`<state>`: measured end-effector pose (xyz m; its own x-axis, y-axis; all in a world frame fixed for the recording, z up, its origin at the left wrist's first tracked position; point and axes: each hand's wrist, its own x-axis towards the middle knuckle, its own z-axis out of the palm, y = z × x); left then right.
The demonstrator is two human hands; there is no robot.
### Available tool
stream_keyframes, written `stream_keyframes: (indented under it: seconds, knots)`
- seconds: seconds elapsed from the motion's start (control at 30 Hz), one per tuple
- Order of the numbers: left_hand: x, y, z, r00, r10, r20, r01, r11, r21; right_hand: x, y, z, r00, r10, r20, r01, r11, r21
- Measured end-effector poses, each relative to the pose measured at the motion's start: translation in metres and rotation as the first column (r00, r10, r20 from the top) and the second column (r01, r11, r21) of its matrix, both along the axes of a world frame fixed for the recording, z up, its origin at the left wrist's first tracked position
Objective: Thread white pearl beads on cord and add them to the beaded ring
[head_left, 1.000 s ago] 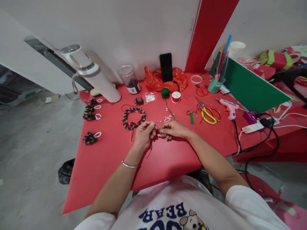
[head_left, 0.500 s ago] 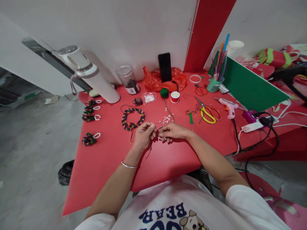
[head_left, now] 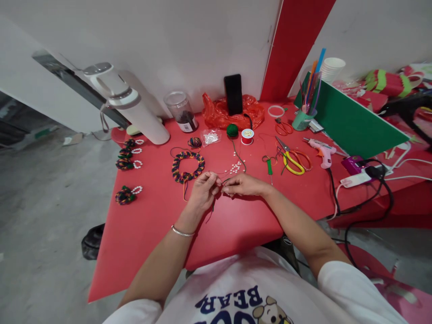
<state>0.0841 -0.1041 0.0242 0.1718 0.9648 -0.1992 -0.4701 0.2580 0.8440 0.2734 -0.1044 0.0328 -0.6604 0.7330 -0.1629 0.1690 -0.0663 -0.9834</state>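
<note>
My left hand [head_left: 204, 189] pinches a thin strand over the red table [head_left: 236, 229]. Close beside it, my right hand [head_left: 243, 185] is also closed on the thread, its fingertips almost meeting the left ones. A dark green yarn [head_left: 242, 158] runs from the green yarn ball [head_left: 232, 131] down to the hands, and a loose end hangs below them. Just beyond the fingers lie scattered white beads [head_left: 236, 168]. A braided multicolour ring [head_left: 173, 171] rests left of my left hand. Whether beads sit on the strand is hidden by the fingers.
Behind are a red thread spool [head_left: 247, 137], a bead bag [head_left: 211, 137], a jar [head_left: 180, 112] and a phone [head_left: 232, 94]. Yellow-handled scissors [head_left: 293, 164], a green-handled hook [head_left: 269, 167] and a pink glue gun [head_left: 324, 152] lie right. Beaded yarn pieces [head_left: 124, 195] and a bottle [head_left: 141, 112] stand left.
My right-hand fingers have curled in slightly, and the beads seen by them before are now mostly hidden. Both hands stay in nearly the same place.
</note>
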Motion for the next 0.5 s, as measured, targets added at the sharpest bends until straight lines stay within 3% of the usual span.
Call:
stream_keyframes:
  seconds: [0.17,0.27,0.37,0.5]
  knots:
    - [-0.0019,-0.0015,0.0017,0.997,-0.068,-0.047,0.069,0.997,0.022,0.0002,0.0037,-0.0056,0.990,-0.137,-0.045,0.141,0.983,0.118]
    - [-0.0031,-0.0025,0.0019,0.989,-0.066,-0.131,0.073,0.996,0.052,-0.0014,0.0040,-0.0075,0.969,-0.235,-0.080,0.236,0.972,0.006]
    - [-0.0037,-0.0034,0.0027,0.983,-0.043,-0.177,0.059,0.995,0.086,-0.0036,0.0024,-0.0066,0.952,-0.270,-0.144,0.253,0.959,-0.129]
    - [-0.0049,-0.0041,0.0052,0.985,-0.083,-0.153,0.094,0.994,0.064,-0.0052,0.0016,-0.0014,0.936,-0.303,-0.178,0.307,0.952,-0.004]
